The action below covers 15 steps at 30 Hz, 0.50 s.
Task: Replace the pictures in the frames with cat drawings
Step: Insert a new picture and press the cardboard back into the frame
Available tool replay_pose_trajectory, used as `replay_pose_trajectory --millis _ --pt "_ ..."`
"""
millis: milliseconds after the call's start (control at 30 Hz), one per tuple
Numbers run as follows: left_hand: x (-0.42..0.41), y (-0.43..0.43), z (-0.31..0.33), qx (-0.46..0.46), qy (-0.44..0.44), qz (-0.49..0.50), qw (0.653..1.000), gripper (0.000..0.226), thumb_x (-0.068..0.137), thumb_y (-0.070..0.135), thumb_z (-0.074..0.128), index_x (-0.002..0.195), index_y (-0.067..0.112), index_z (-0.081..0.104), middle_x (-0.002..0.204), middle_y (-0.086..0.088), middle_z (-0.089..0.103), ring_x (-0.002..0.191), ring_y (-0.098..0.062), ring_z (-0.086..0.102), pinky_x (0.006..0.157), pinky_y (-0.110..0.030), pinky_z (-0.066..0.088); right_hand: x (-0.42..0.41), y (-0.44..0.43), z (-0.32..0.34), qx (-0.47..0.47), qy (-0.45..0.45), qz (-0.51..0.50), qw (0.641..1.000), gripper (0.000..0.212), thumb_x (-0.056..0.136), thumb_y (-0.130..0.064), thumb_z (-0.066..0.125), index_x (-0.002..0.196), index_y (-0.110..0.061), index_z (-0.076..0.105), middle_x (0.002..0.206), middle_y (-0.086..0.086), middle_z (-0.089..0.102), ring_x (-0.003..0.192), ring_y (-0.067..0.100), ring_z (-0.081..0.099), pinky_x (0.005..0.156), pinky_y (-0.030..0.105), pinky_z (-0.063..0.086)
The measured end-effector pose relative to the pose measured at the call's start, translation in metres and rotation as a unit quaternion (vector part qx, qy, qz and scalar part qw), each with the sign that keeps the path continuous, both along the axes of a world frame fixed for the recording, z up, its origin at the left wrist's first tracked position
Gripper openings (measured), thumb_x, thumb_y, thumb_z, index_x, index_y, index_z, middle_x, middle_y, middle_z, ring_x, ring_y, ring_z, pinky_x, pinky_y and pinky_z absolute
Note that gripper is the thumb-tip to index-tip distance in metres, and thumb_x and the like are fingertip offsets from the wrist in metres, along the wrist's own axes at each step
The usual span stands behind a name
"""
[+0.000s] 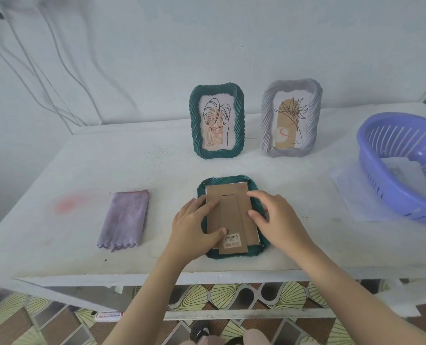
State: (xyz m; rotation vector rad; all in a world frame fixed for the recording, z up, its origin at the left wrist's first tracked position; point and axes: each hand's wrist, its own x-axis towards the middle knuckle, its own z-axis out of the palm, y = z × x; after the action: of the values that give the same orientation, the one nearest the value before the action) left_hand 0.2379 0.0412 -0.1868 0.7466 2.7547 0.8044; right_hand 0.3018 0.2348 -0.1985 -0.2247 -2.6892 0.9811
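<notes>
Face-down frame (pixel 256 192) | left grip (pixel 197 227) flat on backing (pixel 232 212), right grip (pixel 279 220) loose at its edge — neither clamped | upright green frame (pixel 194 120), grey frame (pixel 266 120) showed plants — no swap done.

Matt cardbd backing (pixel 232 210), ribbed face-down grn frame (pixel 229 178), fuzzy cloth (pixel 125 217), glossy plastic basket (pixel 391 145).

One wide-angle view, worn on the person's head, looks forward and down across the counter (pixel 82 170) from above its near edge, facing the wall (pixel 207 46) behind the far edge. It sits close over the left hand (pixel 194 225) and right hand (pixel 279 217). Tiled floor (pixel 256 295) shows below the near edge.
</notes>
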Motion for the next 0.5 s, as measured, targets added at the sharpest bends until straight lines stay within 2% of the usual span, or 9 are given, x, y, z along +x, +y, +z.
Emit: replay_pose_trajectory --millis 67,133,200,300,400,500 --pt "-0.004 -0.001 -0.001 -0.02 0.002 -0.006 1.0 0.065 0.079 0.052 0.06 0.137 0.04 0.034 0.153 0.009 0.02 0.142 -0.018 0.009 0.114 -0.039 0.008 -0.002 0.002 0.0 0.009 -0.02 0.002 1.0 0.043 0.089 -0.029 0.056 0.13 -0.031 0.046 0.098 0.0 0.055 0.092 0.014 0.051 0.075 0.021 0.035" --pt "-0.009 -0.002 -0.001 -0.009 0.034 0.001 0.999 0.059 0.077 0.059 0.054 0.132 0.04 0.044 0.151 0.008 0.027 0.142 -0.018 0.013 0.113 -0.037 0.009 -0.004 0.004 0.001 0.021 -0.027 0.007 0.999 0.043 0.088 -0.03 0.057 0.13 -0.031 0.047 0.102 -0.003 0.059 0.094 0.014 0.052 0.075 0.023 0.037" --pt "-0.014 0.001 -0.001 0.012 0.071 0.019 0.997 0.045 0.081 0.055 0.056 0.122 0.037 0.056 0.145 0.005 0.038 0.139 -0.02 0.021 0.111 -0.036 0.014 -0.007 0.006 0.002 0.023 -0.019 0.016 0.999 0.041 0.088 -0.032 0.057 0.128 -0.028 0.049 0.116 -0.01 0.062 0.093 0.007 0.047 0.078 0.023 0.037" --pt "-0.023 0.006 0.003 0.027 0.086 0.033 0.995 0.035 0.078 0.046 0.066 0.11 0.033 0.065 0.14 0.002 0.045 0.136 -0.022 0.027 0.108 -0.035 0.018 -0.013 0.009 0.006 0.026 -0.005 0.018 0.999 0.04 0.086 -0.038 0.06 0.123 -0.026 0.053 0.117 -0.012 0.063 0.094 0.004 0.047 0.078 0.023 0.037" --pt "-0.03 0.007 0.005 -0.001 0.069 0.036 0.997 0.052 0.073 0.052 0.068 0.118 0.031 0.055 0.147 -0.002 0.034 0.139 -0.024 0.019 0.111 -0.037 0.015 -0.019 0.01 0.011 0.023 -0.008 0.016 1.0 0.046 0.081 -0.045 0.063 0.122 -0.026 0.054 0.114 -0.01 0.062 0.097 0.007 0.05 0.078 0.025 0.04" --pt "-0.036 0.006 0.006 -0.039 0.019 0.041 0.998 0.082 0.071 0.059 0.065 0.139 0.034 0.028 0.156 -0.006 0.011 0.143 -0.024 0.001 0.114 -0.042 0.006 -0.024 0.01 0.012 0.043 -0.024 0.028 0.998 0.057 0.075 -0.051 0.066 0.124 -0.026 0.052 0.119 -0.006 0.056 0.107 0.012 0.048 0.084 0.026 0.04"
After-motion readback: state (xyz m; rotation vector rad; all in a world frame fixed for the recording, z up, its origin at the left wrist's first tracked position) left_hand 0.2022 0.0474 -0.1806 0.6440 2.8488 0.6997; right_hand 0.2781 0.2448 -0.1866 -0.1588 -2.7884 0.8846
